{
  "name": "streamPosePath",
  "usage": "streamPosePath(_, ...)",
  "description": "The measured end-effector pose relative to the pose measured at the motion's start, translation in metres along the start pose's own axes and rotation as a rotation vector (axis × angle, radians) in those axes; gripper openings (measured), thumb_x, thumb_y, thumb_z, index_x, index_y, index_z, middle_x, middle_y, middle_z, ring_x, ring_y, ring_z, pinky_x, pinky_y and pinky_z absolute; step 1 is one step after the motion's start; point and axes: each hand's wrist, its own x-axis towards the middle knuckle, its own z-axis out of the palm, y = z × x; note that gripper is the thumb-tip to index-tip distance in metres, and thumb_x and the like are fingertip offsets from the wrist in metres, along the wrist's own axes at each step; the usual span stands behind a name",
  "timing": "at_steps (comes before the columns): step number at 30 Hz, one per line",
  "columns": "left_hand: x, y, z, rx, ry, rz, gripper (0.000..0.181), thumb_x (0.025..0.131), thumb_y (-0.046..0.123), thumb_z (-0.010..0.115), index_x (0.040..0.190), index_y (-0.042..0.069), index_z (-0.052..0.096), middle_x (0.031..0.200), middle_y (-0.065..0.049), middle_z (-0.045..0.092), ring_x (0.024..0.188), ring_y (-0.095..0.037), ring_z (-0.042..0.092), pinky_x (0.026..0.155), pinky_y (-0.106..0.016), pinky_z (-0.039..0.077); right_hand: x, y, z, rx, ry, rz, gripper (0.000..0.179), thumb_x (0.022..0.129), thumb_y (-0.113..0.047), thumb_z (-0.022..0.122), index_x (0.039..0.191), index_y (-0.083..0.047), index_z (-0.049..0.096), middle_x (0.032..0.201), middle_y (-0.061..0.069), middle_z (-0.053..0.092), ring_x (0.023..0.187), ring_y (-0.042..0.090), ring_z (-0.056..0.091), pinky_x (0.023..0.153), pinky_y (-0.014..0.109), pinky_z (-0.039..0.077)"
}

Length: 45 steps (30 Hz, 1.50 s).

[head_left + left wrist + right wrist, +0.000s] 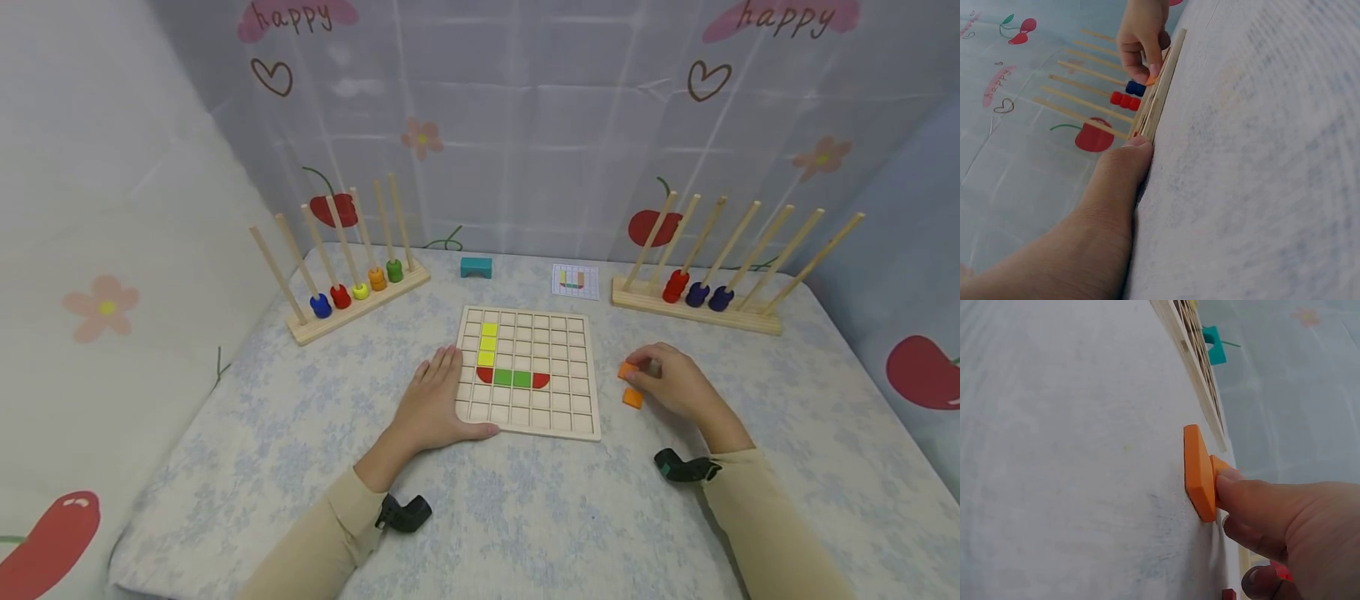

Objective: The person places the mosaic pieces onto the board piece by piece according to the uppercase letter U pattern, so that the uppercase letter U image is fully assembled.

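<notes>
A square wooden grid board (573, 423) lies mid-table, holding a column of yellow tiles (488, 343) and a row of green tiles (513, 378) between two red rounded corner tiles (541, 381). My left hand (427, 408) rests along the board's left side, fingers straight and thumb spread at the near edge. Right of the board, my right hand (671, 382) pinches one orange tile (1219, 467) between thumb and fingers. A second orange tile (633, 398) lies on the cloth just nearer, close beside the pinched one.
A small pattern card (575, 282) and a teal block (476, 267) lie behind the board. Wooden peg stands with colored beads stand at back left (360, 302) and back right (697, 315). A printed curtain (517, 150) hangs behind the table.
</notes>
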Motion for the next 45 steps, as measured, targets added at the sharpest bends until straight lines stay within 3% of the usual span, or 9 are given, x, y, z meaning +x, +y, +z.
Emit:
streamPosePath(5,0.000,0.000,-0.001,0.003,-0.016,-0.006,0.140,0.064,0.094,0.053,0.160,0.004,0.006,0.168,-0.011,0.007,0.156,-0.026,0.005,0.126,-0.048,0.010,0.001,-0.001,0.000,0.052,-0.022,0.001,0.020,0.096,-0.025,0.067,0.110,-0.012,0.061,0.107,0.010,0.064,0.083,0.023,0.055,0.069,0.032,0.046)
streamPosePath(15,0.000,0.000,-0.001,-0.002,-0.005,0.003,0.140,0.064,0.095,0.052,0.159,0.003,0.007,0.168,-0.012,0.009,0.156,-0.027,0.006,0.125,-0.050,0.011,0.014,-0.029,0.006,0.136,-0.019,-0.062,0.021,0.094,-0.024,0.069,0.111,-0.012,0.063,0.105,0.010,0.066,0.081,0.022,0.052,0.066,0.029,0.046)
streamPosePath(29,0.002,-0.001,0.000,0.000,-0.025,-0.013,0.141,0.062,0.096,0.051,0.160,0.006,0.004,0.168,-0.010,0.007,0.157,-0.024,0.003,0.126,-0.048,0.009,0.035,-0.080,0.039,0.217,-0.082,-0.167,0.019,0.094,-0.023,0.070,0.110,-0.014,0.064,0.103,0.005,0.066,0.085,0.021,0.055,0.076,0.033,0.046)
streamPosePath(45,0.002,-0.001,-0.001,0.019,-0.047,-0.024,0.141,0.062,0.097,0.048,0.160,0.007,0.001,0.169,-0.008,0.004,0.157,-0.023,0.001,0.126,-0.047,0.008,0.042,-0.091,0.053,0.197,-0.121,-0.159,0.016,0.094,-0.023,0.070,0.108,-0.016,0.065,0.102,0.002,0.066,0.094,0.020,0.058,0.085,0.036,0.047)
